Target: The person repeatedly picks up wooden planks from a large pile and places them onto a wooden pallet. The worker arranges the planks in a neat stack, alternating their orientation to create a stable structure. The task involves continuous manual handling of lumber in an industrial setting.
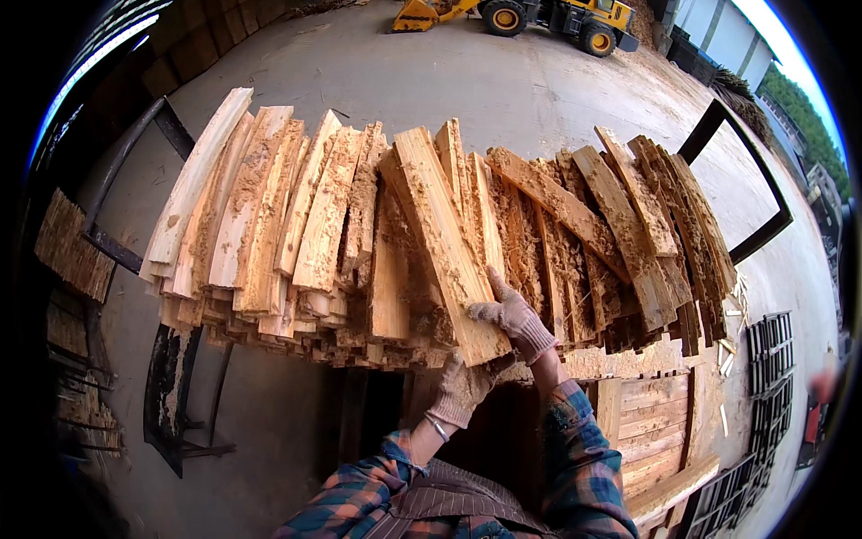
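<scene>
A long wooden plank [444, 238] dusted with sawdust slants across the middle of a big pile of rough planks [256, 193]. Its near end points toward me. My right hand [516, 322], in a knitted glove, grips that plank's right edge near the end, thumb lying on top. Under the near end is my left hand [460, 391], also gloved, with its fingers partly hidden beneath the wood. More loose planks lie at angles right of the held one, including a slanting plank [558, 211] thick with sawdust.
Black metal frames [774, 193] flank the pile on both sides. A planked wooden stack [651, 422] stands at the lower right, beside black metal racks [770, 355]. Far back, a yellow wheel loader [539, 16] sits on the concrete floor [359, 67].
</scene>
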{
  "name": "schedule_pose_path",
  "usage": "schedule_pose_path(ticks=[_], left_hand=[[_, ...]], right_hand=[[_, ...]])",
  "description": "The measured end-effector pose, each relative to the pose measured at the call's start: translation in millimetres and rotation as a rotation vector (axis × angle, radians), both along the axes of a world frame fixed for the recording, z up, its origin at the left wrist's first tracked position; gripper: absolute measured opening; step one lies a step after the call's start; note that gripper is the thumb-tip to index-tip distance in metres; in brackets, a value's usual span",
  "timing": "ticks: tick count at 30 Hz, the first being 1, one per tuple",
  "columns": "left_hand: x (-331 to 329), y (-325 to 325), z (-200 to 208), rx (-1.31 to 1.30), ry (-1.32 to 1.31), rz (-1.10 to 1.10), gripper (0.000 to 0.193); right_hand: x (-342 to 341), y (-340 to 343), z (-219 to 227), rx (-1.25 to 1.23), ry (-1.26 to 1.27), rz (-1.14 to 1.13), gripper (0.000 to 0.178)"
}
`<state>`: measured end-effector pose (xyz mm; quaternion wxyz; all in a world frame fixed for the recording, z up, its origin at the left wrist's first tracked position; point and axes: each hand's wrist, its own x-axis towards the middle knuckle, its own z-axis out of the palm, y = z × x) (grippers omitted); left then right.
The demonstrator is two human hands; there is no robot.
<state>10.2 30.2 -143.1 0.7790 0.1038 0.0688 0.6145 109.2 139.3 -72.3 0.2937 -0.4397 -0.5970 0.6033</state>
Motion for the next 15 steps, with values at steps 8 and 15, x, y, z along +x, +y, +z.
schedule_pose_path(ticks=[8,15], left_hand=[[-21,-24,-9,-0.025,-0.222,-0.161,0.075],[-38,-12,-32,-0.263,0.202,-0.145,0.086]], right_hand=[[-45,-63,45,0.384,-1.129,0.029,0.081],[-30,-89,33,0.251,-0.92,-0.15,0.088]])
